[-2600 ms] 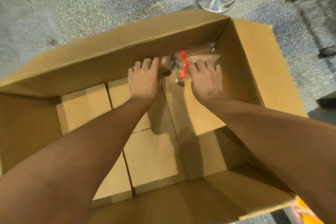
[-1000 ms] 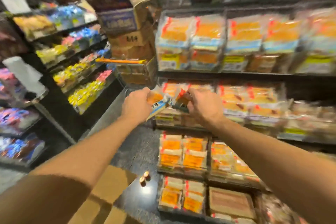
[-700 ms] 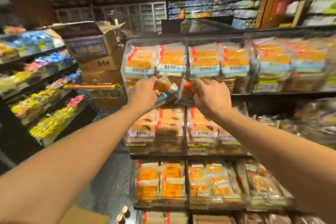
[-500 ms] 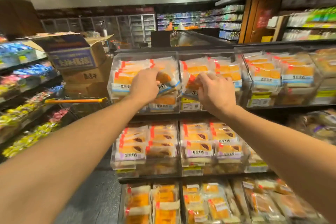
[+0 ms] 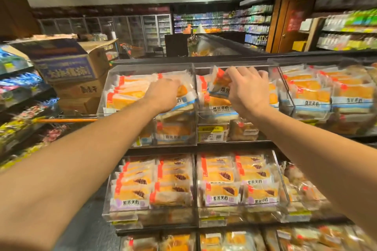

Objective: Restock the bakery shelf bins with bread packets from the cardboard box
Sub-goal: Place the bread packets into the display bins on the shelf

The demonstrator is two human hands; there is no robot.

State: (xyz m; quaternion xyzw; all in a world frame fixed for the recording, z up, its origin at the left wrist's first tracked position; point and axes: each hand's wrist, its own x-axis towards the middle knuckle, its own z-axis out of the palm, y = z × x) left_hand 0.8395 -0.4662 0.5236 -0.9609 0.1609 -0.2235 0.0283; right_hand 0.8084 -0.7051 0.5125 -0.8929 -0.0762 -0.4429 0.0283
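Both my arms reach up to the top row of clear plastic bins. My left hand (image 5: 163,94) grips a bread packet with a blue band (image 5: 184,98) and holds it down inside the top left bin (image 5: 114,69), on top of the packets stacked there. My right hand (image 5: 247,89) pinches a second orange packet with a red tab (image 5: 219,84), tilted, just over the packets in the top middle bin (image 5: 234,64). The cardboard box I took them from is out of view.
More filled bins lie to the right (image 5: 326,87) and on the lower shelf (image 5: 193,181). Stacked cardboard cartons (image 5: 67,67) stand to the left in a cart with an orange handle (image 5: 65,120). Candy shelves (image 5: 18,96) line the left aisle.
I lifted two packets out of the cardboard box on the floor and raised them past the lower shelves. Both hands now sit inside the top bins, left packet pressed lower than before.
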